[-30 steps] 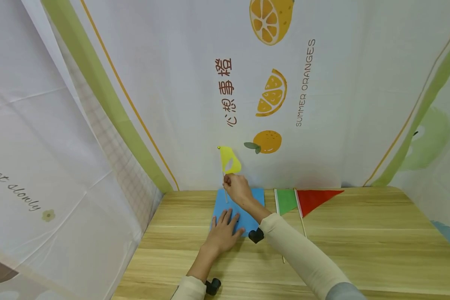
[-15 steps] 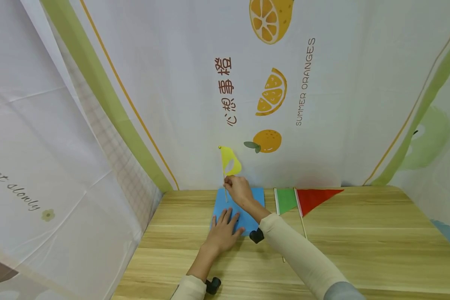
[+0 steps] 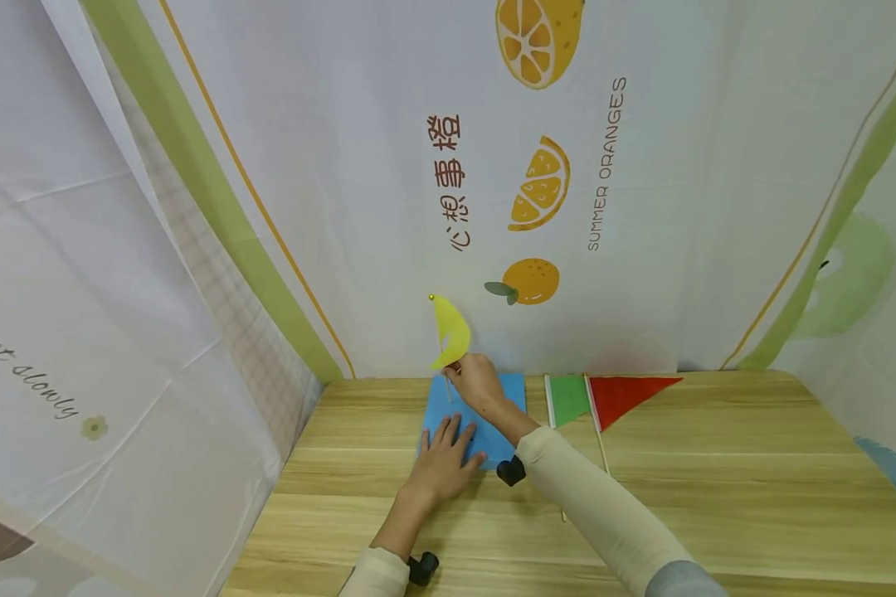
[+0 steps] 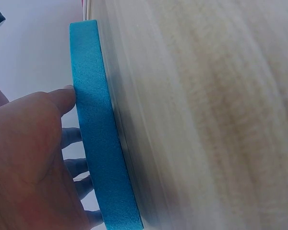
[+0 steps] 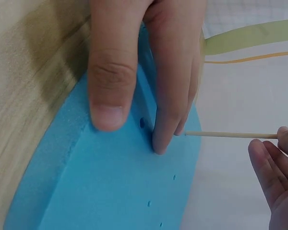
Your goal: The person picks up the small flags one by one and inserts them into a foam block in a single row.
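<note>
Carefully, a right hand [image 3: 478, 381] pinches the stick [image 5: 230, 134] of a yellow flag [image 3: 458, 327] that rises above it, the lower tip meeting a blue block [image 3: 513, 394]; how deep it sits cannot be told. A left hand [image 3: 440, 464] lies with fingers spread across the block. Bare holes [image 5: 149, 203] show beside it, while green [image 3: 567, 400] and red flags [image 3: 623, 396] lie unplanted on the table [image 3: 702, 497], right of both hands.

The yellow flag [image 3: 456, 332] has tipped slightly left (its lower corner now pokes out left of the stick [image 3: 450, 391]).
</note>
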`<state>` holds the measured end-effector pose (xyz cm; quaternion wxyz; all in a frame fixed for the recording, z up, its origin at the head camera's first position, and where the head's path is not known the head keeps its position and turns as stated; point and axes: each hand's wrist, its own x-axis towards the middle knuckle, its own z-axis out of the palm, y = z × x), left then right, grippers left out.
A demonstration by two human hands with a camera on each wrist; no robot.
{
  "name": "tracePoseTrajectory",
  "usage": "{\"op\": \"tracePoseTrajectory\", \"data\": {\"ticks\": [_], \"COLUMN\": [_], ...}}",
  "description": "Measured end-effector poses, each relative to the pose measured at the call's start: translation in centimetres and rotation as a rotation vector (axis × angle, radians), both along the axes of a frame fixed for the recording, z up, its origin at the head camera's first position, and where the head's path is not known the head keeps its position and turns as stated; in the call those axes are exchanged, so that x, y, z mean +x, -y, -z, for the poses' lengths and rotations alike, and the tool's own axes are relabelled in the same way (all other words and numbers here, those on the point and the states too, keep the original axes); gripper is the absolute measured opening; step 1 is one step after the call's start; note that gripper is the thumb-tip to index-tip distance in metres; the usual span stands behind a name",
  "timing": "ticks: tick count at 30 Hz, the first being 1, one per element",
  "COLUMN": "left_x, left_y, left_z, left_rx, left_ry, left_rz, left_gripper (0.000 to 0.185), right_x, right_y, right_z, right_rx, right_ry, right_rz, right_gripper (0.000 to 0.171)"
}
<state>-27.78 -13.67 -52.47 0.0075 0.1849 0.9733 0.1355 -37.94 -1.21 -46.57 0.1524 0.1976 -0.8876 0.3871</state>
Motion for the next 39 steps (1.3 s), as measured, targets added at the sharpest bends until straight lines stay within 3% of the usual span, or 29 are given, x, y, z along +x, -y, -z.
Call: {"op": "tracePoseTrajectory", "data": {"ticks": [9,15,20,25,32,39], "left_x": [0.0,-0.1,-0.1,-0.1,0.1,0.0], "left_y": [0.0,-0.2,-0.2,-0.2,-0.1,0.0], "left_z": [0.0,0.1,0.1,0.1,0.0,0.2], "left_rx": [0.006,0.006,0.013,0.012,0.024,0.029], "left_ry": [-0.001,-0.002,0.010,0.010,0.003,-0.007], "left_rz": [-0.003,0.000,-0.005,-0.005,0.003,0.009], "left_gripper": [0.066,0.065,0.065,0.064,0.065,0.065], "right_x": [0.2,0.2,0.4,1.0,1.2,2.0], "right_y": [-0.4,-1.7,-3.8,-6.6,-10.0,-13.6], "right_z": [-0.1,-0.4,-1.0,-1.6,-1.8,-2.3], "right_rx": [0.013,0.036,0.053,0.030,0.006,-0.015], "right_ry": [-0.009,-0.036,-0.103,-0.078,-0.093,-0.003], "right_rz": [0.005,0.058,0.071,0.043,0.074,0.077], "right_gripper": [0.011,0.010,0.007,0.007,0.009,0.011]}}
